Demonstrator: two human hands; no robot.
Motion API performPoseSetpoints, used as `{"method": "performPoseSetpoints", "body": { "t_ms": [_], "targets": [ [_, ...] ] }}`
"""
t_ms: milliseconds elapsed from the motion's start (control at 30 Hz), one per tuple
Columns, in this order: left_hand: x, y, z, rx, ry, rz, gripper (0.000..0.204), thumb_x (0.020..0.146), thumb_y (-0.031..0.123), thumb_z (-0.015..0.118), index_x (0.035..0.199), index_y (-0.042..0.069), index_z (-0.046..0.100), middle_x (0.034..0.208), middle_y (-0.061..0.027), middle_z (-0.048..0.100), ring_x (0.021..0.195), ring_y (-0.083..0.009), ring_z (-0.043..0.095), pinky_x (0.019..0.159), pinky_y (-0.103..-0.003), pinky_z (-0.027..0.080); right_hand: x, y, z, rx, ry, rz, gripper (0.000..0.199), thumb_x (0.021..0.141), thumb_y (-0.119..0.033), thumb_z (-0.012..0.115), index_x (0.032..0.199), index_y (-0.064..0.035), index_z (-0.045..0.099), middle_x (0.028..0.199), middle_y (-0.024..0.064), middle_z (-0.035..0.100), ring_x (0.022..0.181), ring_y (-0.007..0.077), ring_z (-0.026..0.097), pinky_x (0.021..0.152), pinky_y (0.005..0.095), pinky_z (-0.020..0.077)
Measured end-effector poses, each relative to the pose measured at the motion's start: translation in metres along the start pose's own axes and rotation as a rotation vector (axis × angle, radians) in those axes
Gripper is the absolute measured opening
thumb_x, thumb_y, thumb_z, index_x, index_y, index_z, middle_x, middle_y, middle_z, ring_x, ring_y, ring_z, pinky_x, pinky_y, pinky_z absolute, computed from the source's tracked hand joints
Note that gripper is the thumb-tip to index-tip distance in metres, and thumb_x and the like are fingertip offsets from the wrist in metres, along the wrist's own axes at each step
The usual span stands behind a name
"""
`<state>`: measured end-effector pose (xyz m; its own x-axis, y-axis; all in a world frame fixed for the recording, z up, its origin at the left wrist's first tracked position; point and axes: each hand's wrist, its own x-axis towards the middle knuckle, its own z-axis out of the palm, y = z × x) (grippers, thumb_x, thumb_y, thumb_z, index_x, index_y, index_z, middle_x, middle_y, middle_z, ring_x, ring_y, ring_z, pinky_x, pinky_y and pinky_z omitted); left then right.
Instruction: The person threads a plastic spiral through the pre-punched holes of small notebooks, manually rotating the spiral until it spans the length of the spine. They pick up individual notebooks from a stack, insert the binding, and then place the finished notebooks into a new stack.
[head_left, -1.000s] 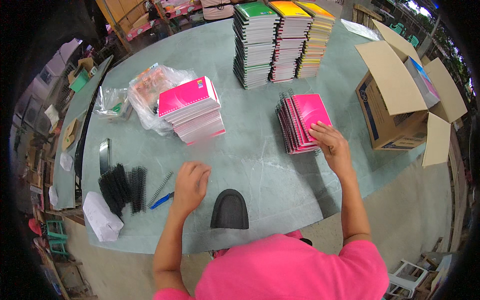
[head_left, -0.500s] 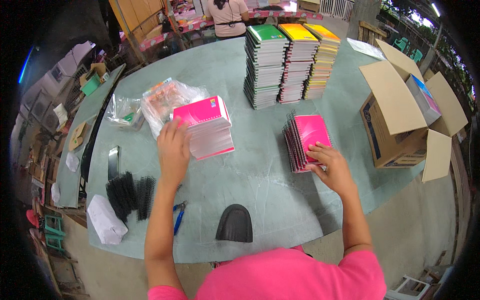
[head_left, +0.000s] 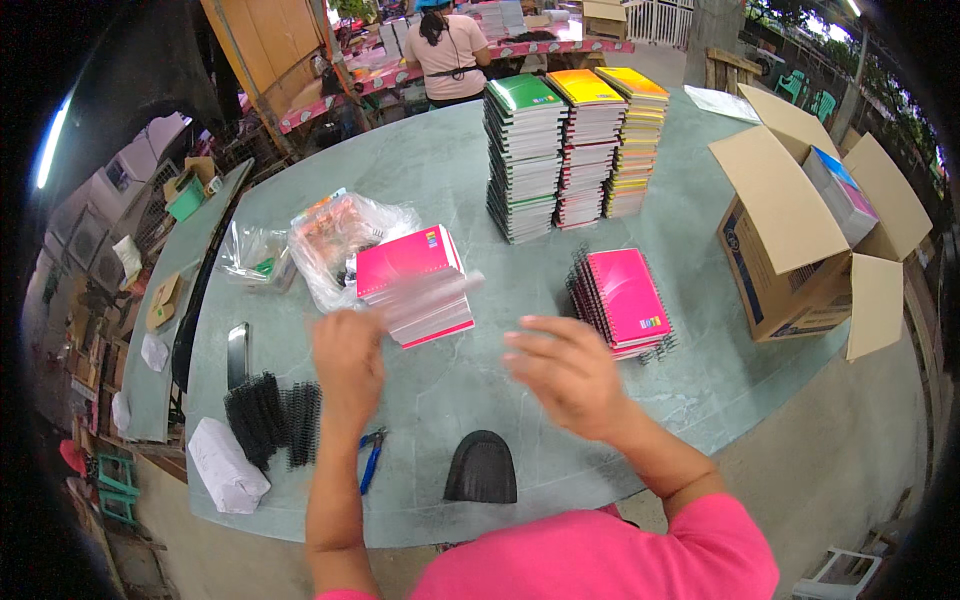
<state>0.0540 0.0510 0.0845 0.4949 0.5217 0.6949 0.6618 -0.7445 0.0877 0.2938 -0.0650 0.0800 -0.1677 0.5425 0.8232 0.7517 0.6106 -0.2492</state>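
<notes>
In my left hand point(head_left: 348, 360), closed at its edge, is a thin unbound notebook point(head_left: 435, 293), smeared by motion. It passes in front of a stack of loose pink-covered notebooks point(head_left: 405, 258). My right hand point(head_left: 570, 378) hangs over the table, fingers apart and nothing in them. To its right is a pile of pink spiral-bound notebooks point(head_left: 628, 295) with black coils. Black binding coils point(head_left: 255, 415) lie left of my left forearm. Blue-handled pliers point(head_left: 371, 465) rest just right of that forearm, and a dark rounded pad point(head_left: 481, 468) sits at the table's near edge.
Tall stacks of green point(head_left: 525, 150), yellow point(head_left: 585, 150) and orange-yellow notebooks point(head_left: 636, 140) stand at the far side. An open cardboard box point(head_left: 775, 270) is at the right. Plastic bags point(head_left: 345, 240), a phone point(head_left: 238, 355) and a white wrapped bundle point(head_left: 226, 468) lie left. Another person point(head_left: 450, 60) stands beyond the table.
My right hand has left the bound pile and moved left toward the middle. My left hand has drawn nearer to me from the loose stack, now with a notebook in it.
</notes>
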Motion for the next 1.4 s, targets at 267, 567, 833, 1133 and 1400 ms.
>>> {"method": "performPoseSetpoints", "body": {
  "t_ms": [267,567,833,1133,1400],
  "targets": [
    [-0.109,0.013,0.031,-0.312,-0.34,-0.339,0.023,0.081,0.014,0.06,0.1,0.003,0.061,0.094,-0.0145,0.062,0.09,-0.0314,0.057,0.077,-0.041,0.043,-0.031,0.009,0.123,0.072,-0.688,0.246,0.012,0.075,-0.014,0.059,0.082,-0.0046,0.061,0.082,0.0128,0.065,0.077,0.0311,0.063,0.068,0.0422,0.0489],
    [-0.215,-0.095,-0.022,0.383,-0.353,-0.794,0.022,0.074,0.011,0.067,0.091,0.0,0.058,0.092,-0.0172,0.057,0.087,-0.0355,0.055,0.074,-0.044,0.043,-0.047,0.008,0.138,0.082,-0.503,0.127,0.01,0.074,-0.009,0.056,0.083,-0.0093,0.061,0.081,0.0058,0.059,0.081,0.0251,0.059,0.07,0.0384,0.0424],
    [-0.217,-0.104,-0.017,0.426,-0.358,-0.776,0.022,0.074,0.011,0.066,0.088,0.001,0.053,0.087,-0.0176,0.054,0.087,-0.0359,0.055,0.072,-0.043,0.044,-0.034,0.013,0.135,0.026,-0.517,0.143,0.014,0.077,-0.014,0.059,0.091,-0.0113,0.063,0.083,0.0042,0.06,0.082,0.0224,0.059,0.071,0.0363,0.0401],
    [-0.217,-0.123,-0.003,0.664,-0.417,-0.826,0.028,0.077,0.021,0.062,0.09,0.001,0.047,0.084,-0.018,0.055,0.081,-0.0355,0.058,0.064,-0.044,0.049,-0.045,0.021,0.152,0.122,-0.438,0.162,0.009,0.071,-0.008,0.058,0.08,-0.0103,0.058,0.073,0.0069,0.06,0.074,0.026,0.06,0.066,0.0388,0.0415],
    [-0.21,-0.114,-0.03,0.553,-0.577,-0.893,0.032,0.076,0.025,0.065,0.088,-0.001,0.052,0.088,-0.0204,0.059,0.081,-0.0375,0.06,0.067,-0.047,0.048,-0.048,0.018,0.152,0.078,-0.414,0.172,0.009,0.071,-0.01,0.058,0.08,-0.0104,0.058,0.071,0.0074,0.06,0.075,0.0266,0.061,0.067,0.0397,0.0422]
  ]
}}
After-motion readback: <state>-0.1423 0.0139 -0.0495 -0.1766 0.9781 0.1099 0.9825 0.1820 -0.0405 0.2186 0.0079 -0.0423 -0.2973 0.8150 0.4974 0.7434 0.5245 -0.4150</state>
